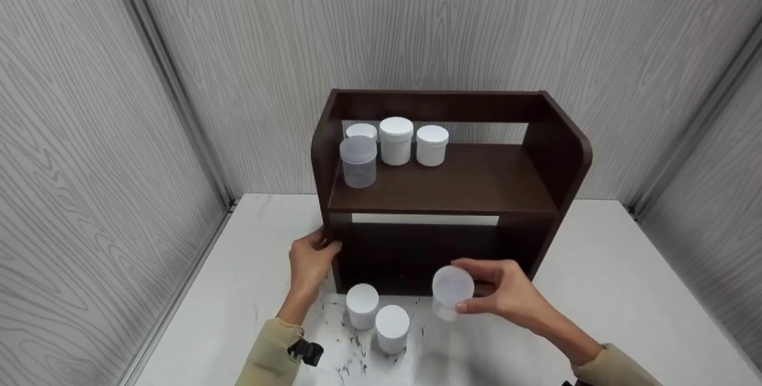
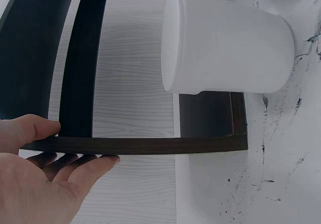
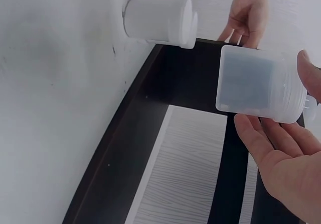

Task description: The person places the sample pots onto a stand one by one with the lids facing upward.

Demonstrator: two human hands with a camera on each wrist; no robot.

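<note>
My right hand (image 1: pixel 506 293) holds a translucent plastic jar (image 1: pixel 452 288) by its lid end, thumb on one side and fingers on the other. In the right wrist view this jar (image 3: pixel 251 83) looks empty, held in front of the dark brown shelf unit. With thumb and fingers on either side, my left hand (image 1: pixel 311 261) grips the left side panel (image 2: pixel 150 144) of the shelf unit (image 1: pixel 452 195). Close by that hand, two white lidded jars (image 1: pixel 362 307) (image 1: pixel 392 329) stand upright on the table, before the unit's lower front edge.
On the upper shelf stand white lidded jars (image 1: pixel 396 142) (image 1: pixel 432 146), another white jar (image 1: pixel 361 130) partly hidden, and a translucent jar (image 1: pixel 359 162) at the front left. Dark marks streak the white table (image 1: pixel 262 243). Grey wood-patterned walls (image 1: pixel 452 28) enclose the back and sides.
</note>
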